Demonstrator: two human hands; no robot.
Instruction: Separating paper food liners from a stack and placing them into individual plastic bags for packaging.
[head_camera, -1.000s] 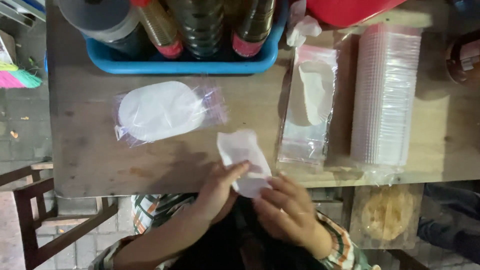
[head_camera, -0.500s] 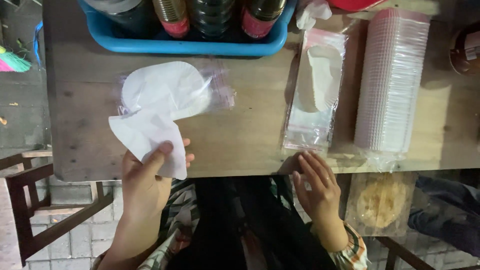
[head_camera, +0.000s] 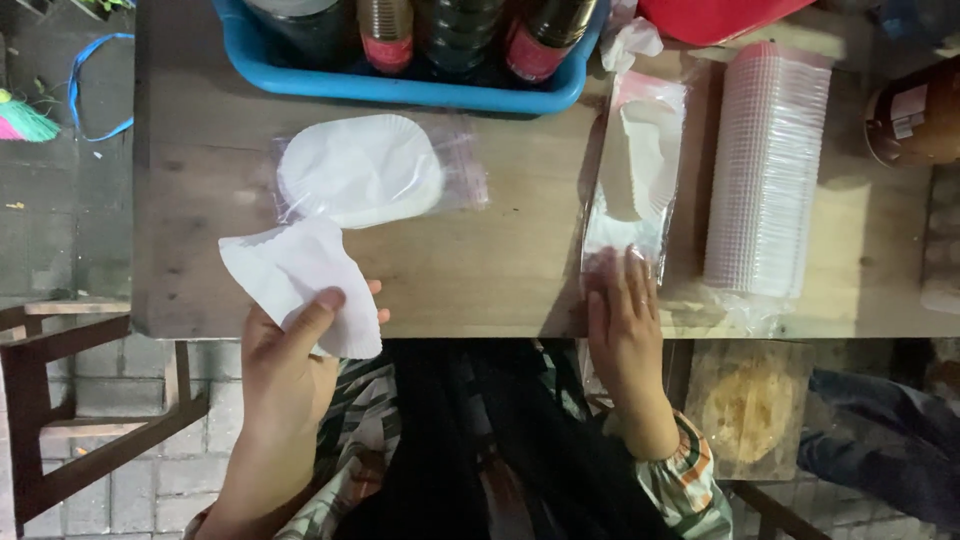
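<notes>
At the near-left edge of the wooden table (head_camera: 500, 260), left hand (head_camera: 290, 365) has a single white paper liner (head_camera: 300, 280) pinched at its near corner: thumb on top, fingers curled underneath. Rest of the sheet fans out over the table edge, unsupported. It's touching or just overlapping the clear bag of stacked white liners (head_camera: 365, 170) lying further in on the left half.

Handling, my read: sheet is very light, thin and floppy, creased and fluted at the rim. Will droop, tear or crumple if squeezed. A light pinch at an edge or corner is the right hold; no need for force. Any draught would likely shift it.

Right hand (head_camera: 625, 320) lies flat, fingers extended and together, palm down on the near end of a second clear bag of paper liners (head_camera: 640, 170) at the near edge, right of centre. Pressing or resting, not closed around anything. Bag film looks slick and soft, so a flat press holds it better than a pinch.

Just right of that bag, touching it: a wrapped sleeve of clear plastic lids or cups (head_camera: 765, 170). Blue tray of bottles (head_camera: 400, 85) sits at the far edge.
</notes>
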